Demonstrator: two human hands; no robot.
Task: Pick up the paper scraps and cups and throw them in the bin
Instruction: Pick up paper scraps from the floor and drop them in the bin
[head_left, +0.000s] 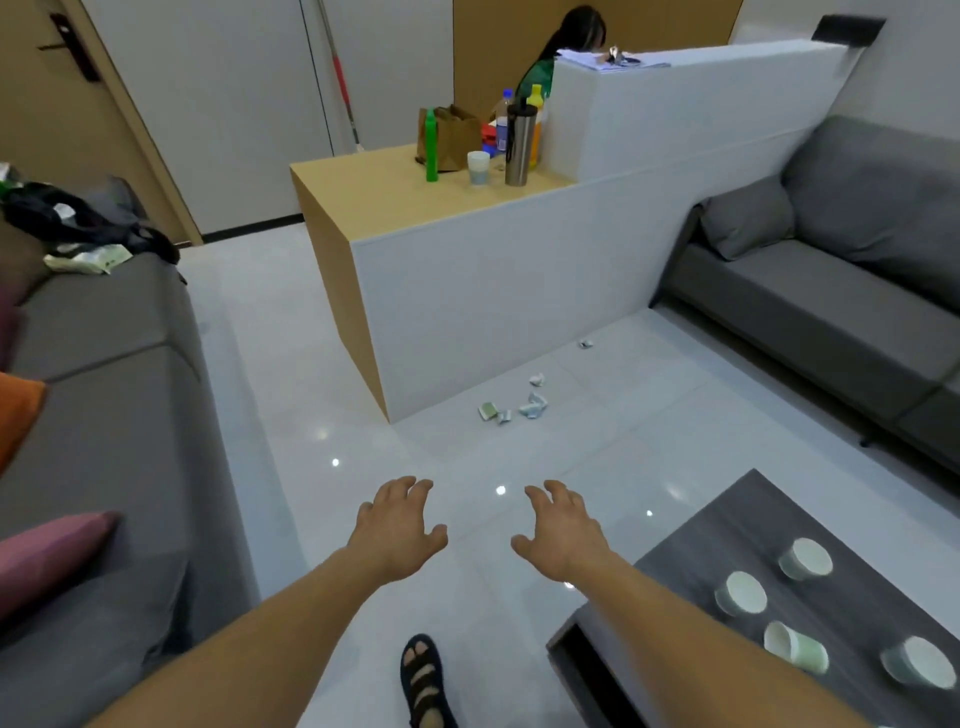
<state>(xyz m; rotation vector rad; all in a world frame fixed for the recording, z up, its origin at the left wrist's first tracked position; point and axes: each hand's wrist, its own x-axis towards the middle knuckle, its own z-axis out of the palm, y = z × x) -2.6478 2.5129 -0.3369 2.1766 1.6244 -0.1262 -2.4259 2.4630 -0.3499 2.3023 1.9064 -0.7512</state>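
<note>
both hands reach forward, palms down, above the white tiled floor (291, 364). the left hand (400, 525) and the right hand (563, 535) are side by side but apart, fingers spread wide and loosely bent, and neither holds anything.

the paper scraps (534, 405) lie on the floor farther off, close to the near corner of a white-fronted wooden worktop (374, 192). most sit in a small cluster, one of them greenish, and a single scrap (586, 343) lies farther away to the right along the white front.

four pale green cups (740, 592) stand apart from each other on a dark worktop (727, 530) at the near right, below the right forearm. at least one looks tipped on its side; for the others i cannot tell.

on the wooden worktop stand a green bottle (431, 145), a brown paper bag (457, 137), a steel flask (519, 145) and another paper cup (478, 167) between the bottle and the flask. a person (571, 47) sits behind its raised white panel.

a grey sofa (104, 364) runs along the left with a pink cushion (52, 551) on it, and a second grey sofa (831, 291) stands at the far right. a foot in a black sandal (423, 680) rests on the floor between the forearms.
</note>
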